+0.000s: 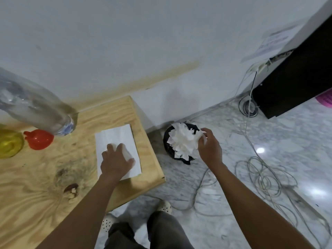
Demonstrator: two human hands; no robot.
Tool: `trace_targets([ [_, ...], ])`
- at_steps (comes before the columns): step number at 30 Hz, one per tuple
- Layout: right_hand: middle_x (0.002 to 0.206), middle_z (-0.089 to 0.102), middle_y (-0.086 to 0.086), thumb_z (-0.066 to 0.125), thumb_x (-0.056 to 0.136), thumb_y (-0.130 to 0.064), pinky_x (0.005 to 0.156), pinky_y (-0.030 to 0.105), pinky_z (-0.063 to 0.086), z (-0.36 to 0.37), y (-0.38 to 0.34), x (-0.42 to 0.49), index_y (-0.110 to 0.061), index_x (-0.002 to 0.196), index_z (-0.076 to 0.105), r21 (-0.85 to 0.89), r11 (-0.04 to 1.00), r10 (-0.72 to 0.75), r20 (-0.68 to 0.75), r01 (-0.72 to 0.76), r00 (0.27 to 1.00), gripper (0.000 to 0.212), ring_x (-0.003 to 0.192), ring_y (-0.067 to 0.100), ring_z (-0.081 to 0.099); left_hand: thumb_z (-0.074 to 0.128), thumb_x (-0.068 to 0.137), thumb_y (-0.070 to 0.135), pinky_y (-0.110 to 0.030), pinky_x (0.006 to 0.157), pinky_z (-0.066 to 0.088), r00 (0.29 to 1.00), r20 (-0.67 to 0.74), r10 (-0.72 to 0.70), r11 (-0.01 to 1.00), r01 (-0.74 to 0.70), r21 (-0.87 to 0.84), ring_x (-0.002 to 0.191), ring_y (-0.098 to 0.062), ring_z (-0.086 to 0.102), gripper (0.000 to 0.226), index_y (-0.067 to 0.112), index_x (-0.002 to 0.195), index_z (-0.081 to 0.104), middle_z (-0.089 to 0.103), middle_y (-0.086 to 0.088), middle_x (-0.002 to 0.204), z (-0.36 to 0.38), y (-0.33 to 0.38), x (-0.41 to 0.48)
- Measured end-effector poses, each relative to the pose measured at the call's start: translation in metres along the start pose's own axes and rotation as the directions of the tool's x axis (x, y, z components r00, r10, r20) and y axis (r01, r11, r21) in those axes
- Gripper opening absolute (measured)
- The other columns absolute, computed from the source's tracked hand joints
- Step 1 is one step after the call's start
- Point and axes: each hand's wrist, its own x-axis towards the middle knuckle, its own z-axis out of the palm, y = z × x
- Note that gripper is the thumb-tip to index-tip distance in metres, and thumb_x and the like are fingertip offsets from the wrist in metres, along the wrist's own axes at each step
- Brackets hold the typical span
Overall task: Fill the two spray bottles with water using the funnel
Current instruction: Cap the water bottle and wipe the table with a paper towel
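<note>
My left hand [116,159] rests on a white paper towel [116,137] lying on the wooden table [45,177], fingers curled into it. My right hand [209,146] reaches over a black bin [168,142] on the floor and pinches crumpled white tissue [183,141] heaped in it. A red funnel [39,139] and a yellow funnel [9,144] sit at the table's left. A large clear plastic water bottle [32,105] leans above them. No spray bottle is in view.
The table's right edge ends near the bin. Loose grey cables [260,177] lie coiled on the marble floor to the right. A black cabinet [296,78] stands at the far right by the wall. My feet are below the table corner.
</note>
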Motion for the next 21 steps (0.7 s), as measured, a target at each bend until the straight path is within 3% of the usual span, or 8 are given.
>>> trace_targets([
  [5,0.13,0.061,0.0,0.041,0.099,-0.017,0.079,0.03,0.039,0.012,0.011,0.052,-0.025,0.131,0.049,-0.069,0.995,0.07,0.045,-0.067,0.996,0.034,0.111,0.023,0.06,0.062,0.087,0.048,-0.046,0.09,0.047,0.999,-0.021,-0.029,0.999,0.029,0.017,0.129,-0.037,0.033,0.057,0.027,0.134,0.038,0.025,-0.009,0.143,0.007,0.0,0.003],
  [8,0.146,0.048,0.0,0.038,0.1,-0.017,0.087,0.034,0.04,0.026,0.025,0.07,-0.025,0.145,0.038,-0.115,0.982,0.167,0.166,-0.149,0.972,0.046,0.123,0.023,0.054,0.061,0.088,0.048,-0.048,0.09,0.049,0.999,-0.026,-0.039,0.999,0.04,0.028,0.132,-0.036,0.03,0.058,0.029,0.136,0.036,0.022,-0.008,0.145,0.011,-0.002,0.005],
  [11,0.147,0.047,0.003,0.038,0.099,-0.017,0.093,0.04,0.045,0.036,0.035,0.077,-0.026,0.148,0.034,-0.112,0.973,0.222,0.205,-0.202,0.953,0.051,0.121,0.027,0.056,0.062,0.087,0.049,-0.049,0.092,0.048,0.999,-0.029,-0.036,0.999,0.037,0.021,0.134,-0.037,0.028,0.062,0.03,0.139,0.033,0.019,-0.007,0.148,0.014,-0.005,0.007],
  [15,0.139,0.055,-0.003,0.041,0.097,-0.018,0.09,0.039,0.044,0.042,0.04,0.073,-0.028,0.14,0.043,-0.069,0.978,0.204,0.186,-0.194,0.961,0.045,0.115,0.023,0.058,0.063,0.088,0.048,-0.05,0.094,0.047,0.999,-0.032,-0.017,1.0,0.017,-0.007,0.135,-0.038,0.027,0.065,0.028,0.142,0.033,0.018,-0.009,0.149,0.015,-0.006,0.006],
  [21,0.147,0.048,0.0,0.045,0.098,-0.023,0.098,0.038,0.041,0.041,0.035,0.061,-0.024,0.143,0.043,-0.064,0.99,0.136,0.202,-0.125,0.97,0.045,0.13,0.02,0.049,0.062,0.088,0.049,-0.05,0.098,0.046,0.999,-0.042,-0.005,1.0,0.006,0.031,0.134,-0.039,0.03,0.066,0.026,0.143,0.033,0.019,-0.011,0.15,0.013,-0.004,0.003],
])
